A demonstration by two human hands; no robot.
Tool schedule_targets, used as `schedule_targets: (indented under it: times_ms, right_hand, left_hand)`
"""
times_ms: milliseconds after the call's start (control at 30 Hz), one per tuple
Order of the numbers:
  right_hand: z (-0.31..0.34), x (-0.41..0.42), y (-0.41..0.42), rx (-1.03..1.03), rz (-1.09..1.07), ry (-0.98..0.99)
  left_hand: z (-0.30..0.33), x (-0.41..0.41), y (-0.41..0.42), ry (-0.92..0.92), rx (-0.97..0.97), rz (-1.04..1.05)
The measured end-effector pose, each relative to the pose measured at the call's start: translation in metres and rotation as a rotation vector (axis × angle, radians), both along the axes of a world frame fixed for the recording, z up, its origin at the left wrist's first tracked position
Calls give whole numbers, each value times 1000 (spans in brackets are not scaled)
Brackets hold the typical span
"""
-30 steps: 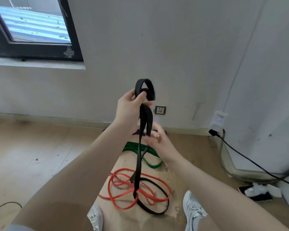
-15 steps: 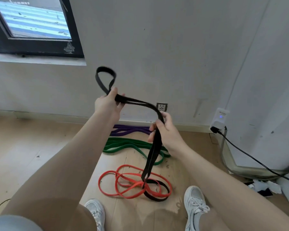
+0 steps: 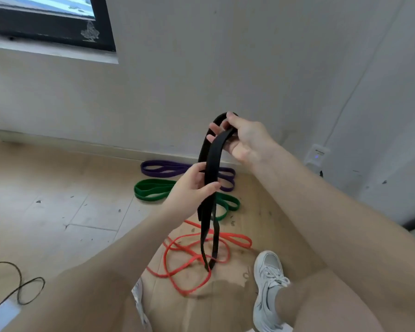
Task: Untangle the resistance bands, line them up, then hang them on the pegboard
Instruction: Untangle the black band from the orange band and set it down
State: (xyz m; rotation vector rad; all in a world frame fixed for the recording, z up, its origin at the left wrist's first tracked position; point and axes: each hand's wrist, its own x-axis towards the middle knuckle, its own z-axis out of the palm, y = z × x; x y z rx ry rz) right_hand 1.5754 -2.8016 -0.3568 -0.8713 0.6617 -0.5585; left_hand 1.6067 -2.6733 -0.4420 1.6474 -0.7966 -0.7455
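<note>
Hands swapped spots: right hand [image 3: 246, 140] now grips the top of the black band [image 3: 210, 176], left hand [image 3: 192, 188] pinches it lower down. It dangles doubled over the red band [image 3: 194, 257], its low end possibly still caught there.

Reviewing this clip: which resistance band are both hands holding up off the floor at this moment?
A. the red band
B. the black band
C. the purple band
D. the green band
B. The black band hangs doubled from the right hand at its top loop, with the left hand gripping it lower down, while the purple band, green band and red band lie on the floor.
</note>
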Motion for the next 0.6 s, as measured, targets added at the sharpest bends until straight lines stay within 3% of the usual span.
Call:
schedule_targets:
  times_ms: [200,300,433,600]
  right_hand:
    - [-8,13,-6,145,-63,-100]
    - [-33,17,-9,-5,27,4]
    - [-104,-8,6,-230,328,276]
    - [-158,-34,22,-666,506,400]
  left_hand:
    - [2,6,-14,-197,-54,65]
    - [9,16,-19,-135,-143,108]
    - [11,34,-24,74,-166,229]
    - [0,53,-28,311,-136,384]
